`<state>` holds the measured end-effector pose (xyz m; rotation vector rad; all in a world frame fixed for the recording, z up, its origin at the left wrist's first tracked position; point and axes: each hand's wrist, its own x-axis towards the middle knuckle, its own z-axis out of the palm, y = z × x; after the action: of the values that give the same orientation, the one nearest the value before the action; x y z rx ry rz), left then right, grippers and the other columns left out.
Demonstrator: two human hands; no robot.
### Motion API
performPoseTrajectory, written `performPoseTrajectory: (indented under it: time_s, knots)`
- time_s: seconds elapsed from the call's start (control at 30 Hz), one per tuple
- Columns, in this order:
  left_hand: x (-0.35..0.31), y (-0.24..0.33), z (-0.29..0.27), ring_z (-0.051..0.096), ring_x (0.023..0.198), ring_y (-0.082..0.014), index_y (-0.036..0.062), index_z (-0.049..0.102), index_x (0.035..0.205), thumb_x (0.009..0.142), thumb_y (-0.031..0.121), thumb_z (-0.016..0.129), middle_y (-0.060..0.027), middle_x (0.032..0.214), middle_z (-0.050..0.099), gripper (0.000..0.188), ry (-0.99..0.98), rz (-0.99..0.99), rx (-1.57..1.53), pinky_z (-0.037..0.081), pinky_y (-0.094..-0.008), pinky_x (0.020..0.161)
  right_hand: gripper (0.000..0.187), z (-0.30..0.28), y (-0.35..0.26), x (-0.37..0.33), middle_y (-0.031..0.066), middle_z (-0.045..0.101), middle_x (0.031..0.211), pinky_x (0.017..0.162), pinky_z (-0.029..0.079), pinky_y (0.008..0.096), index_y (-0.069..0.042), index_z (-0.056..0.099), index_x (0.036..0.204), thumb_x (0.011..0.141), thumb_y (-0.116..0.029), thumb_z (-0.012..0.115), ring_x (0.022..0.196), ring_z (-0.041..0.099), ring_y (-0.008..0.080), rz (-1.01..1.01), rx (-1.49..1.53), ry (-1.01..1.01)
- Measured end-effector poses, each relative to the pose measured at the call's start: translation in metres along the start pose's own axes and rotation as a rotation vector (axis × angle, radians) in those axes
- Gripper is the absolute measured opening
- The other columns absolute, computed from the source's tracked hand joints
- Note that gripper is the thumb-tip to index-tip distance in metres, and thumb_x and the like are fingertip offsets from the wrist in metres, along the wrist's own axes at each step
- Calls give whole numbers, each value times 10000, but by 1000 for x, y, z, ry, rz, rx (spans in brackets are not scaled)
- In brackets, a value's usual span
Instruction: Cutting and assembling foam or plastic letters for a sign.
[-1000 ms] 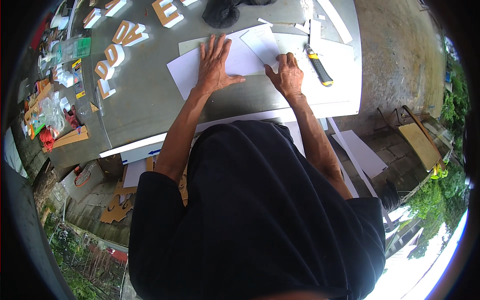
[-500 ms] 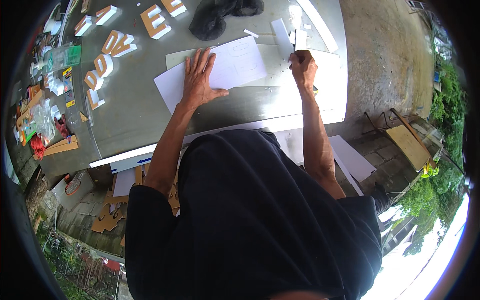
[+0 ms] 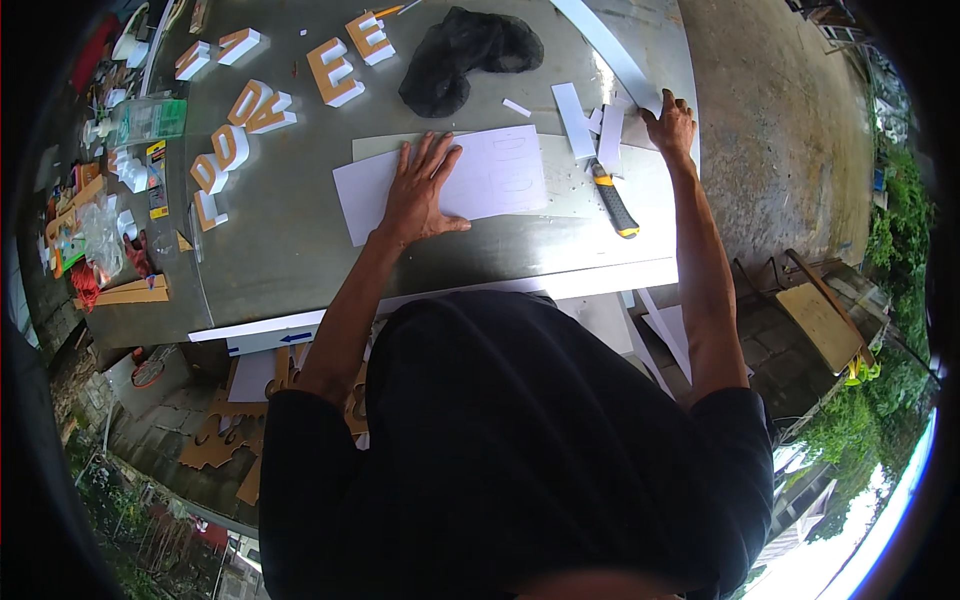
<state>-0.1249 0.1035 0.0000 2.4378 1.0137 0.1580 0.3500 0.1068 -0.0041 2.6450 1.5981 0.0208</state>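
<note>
My left hand (image 3: 422, 195) lies flat with fingers spread on a white sheet (image 3: 480, 180), which has faint letter outlines pencilled near its right end. Under that sheet, a larger pale sheet (image 3: 565, 200) shows at the edges. At the table's right side my right hand (image 3: 674, 125) grips the near end of a long white strip (image 3: 605, 45), thumb on one side and fingers on the other. Between the hands rests a utility knife (image 3: 617, 208) with a black and yellow handle, beside short white strips (image 3: 573, 120) and small offcuts.
Tan-faced white block letters (image 3: 335, 75) stand on the left of the metal table (image 3: 300, 220). Black crumpled netting (image 3: 440, 65) lies beyond the sheet. A green-and-clear container (image 3: 150, 120) and assorted clutter sit at far left. Brown cut-out board (image 3: 215, 440) lies below the table.
My right hand has left the short strips and moved right to the long strip, whose near end has shifted left. The knife now lies in plain view. My left hand stays on the sheet.
</note>
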Motion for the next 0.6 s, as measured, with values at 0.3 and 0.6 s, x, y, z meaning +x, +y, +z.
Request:
performPoseTrajectory:
  time_s: [0.3,0.6]
  knots:
    - [21,1,-4,99,1528,-456,155,345,1565,423,548,950,-166,1657,193,1351,-87,79,96,89,-647,1220,279,-29,9,-12,180,728,1058,890,525,489,-124,702,1112,897,-301,702,1017,688,402,138,376,41]
    - [0,6,10,133,1529,-414,143,356,1557,485,644,907,-159,1642,230,1306,2,35,117,94,-628,1229,356,-51,2,-159,110,706,1042,904,463,343,48,652,1186,934,-198,707,947,611,177,266,1208,86]
